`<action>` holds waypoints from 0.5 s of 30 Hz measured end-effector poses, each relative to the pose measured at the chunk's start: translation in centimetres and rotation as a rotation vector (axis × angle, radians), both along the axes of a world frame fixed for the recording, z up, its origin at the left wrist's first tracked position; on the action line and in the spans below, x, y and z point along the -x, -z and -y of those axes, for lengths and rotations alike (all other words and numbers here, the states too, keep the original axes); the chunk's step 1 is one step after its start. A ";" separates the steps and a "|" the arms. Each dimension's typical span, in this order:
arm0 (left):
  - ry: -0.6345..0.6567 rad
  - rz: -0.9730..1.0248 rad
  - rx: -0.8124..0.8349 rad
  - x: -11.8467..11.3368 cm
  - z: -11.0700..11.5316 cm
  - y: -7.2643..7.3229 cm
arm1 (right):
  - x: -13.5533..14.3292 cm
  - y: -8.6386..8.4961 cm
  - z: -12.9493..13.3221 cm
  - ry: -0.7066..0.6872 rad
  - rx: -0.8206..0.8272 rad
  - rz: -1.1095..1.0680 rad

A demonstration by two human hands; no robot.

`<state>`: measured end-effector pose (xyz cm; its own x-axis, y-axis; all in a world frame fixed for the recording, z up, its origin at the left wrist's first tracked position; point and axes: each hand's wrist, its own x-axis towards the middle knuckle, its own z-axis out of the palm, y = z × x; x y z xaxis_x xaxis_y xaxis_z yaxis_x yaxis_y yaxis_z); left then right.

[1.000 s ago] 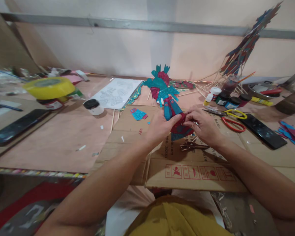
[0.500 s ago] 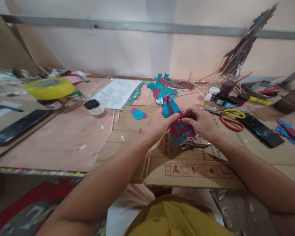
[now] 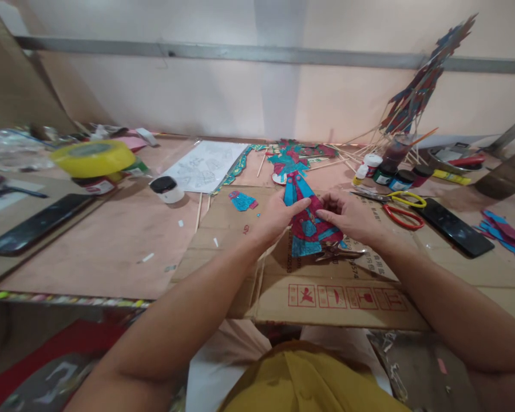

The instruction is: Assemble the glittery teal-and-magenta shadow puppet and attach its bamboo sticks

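Note:
Both my hands hold a blue and magenta jointed cut-out figure (image 3: 305, 220) above a cardboard sheet (image 3: 223, 274). My left hand (image 3: 281, 216) pinches its left edge, thumb on top. On the opposite side my right hand (image 3: 347, 216) has thumb and fingers closed on the figure's edge. Round pink dots mark the figure's upper part, which tilts away from me. Pliers (image 3: 339, 253) lie just below it, partly covered. A small loose blue and magenta piece (image 3: 242, 201) rests left of my left hand.
Right of my hands lie scissors (image 3: 405, 209), a black phone (image 3: 452, 227) and paint jars (image 3: 401, 178). Thin sticks with cut-outs (image 3: 416, 91) stand behind them. Leftward are a white jar with a black lid (image 3: 167, 189), a drawing sheet (image 3: 206, 166) and yellow tape (image 3: 92, 157).
The figure has tipped: its upper end has dropped away from me and its lower blue part now shows more fully. Both hands keep their grip in nearly the same place.

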<state>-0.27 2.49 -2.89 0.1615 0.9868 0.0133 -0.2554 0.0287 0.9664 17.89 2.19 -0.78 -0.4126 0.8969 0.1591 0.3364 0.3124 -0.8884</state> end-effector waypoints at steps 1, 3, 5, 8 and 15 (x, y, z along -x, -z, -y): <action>0.007 0.021 0.010 0.0 0.0 0.0 | -0.1 0.0 0.0 -0.004 -0.021 0.002; 0.012 0.040 0.028 0.0 -0.1 0.0 | -0.1 0.0 -0.1 -0.010 -0.039 0.017; 0.004 0.031 0.040 0.1 -0.1 0.0 | -0.1 0.0 0.0 -0.012 -0.020 0.022; -0.006 0.043 0.053 0.1 -0.2 -0.1 | 0.1 0.1 0.2 0.012 0.080 -0.089; -0.046 0.149 0.039 0.2 -0.2 -0.5 | 0.0 0.3 0.6 0.072 0.219 -0.195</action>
<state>-0.48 2.68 -2.38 0.1148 0.9934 -0.0045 -0.3975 0.0501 0.9162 17.88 1.58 -1.04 -0.3275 0.9444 0.0289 0.1676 0.0882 -0.9819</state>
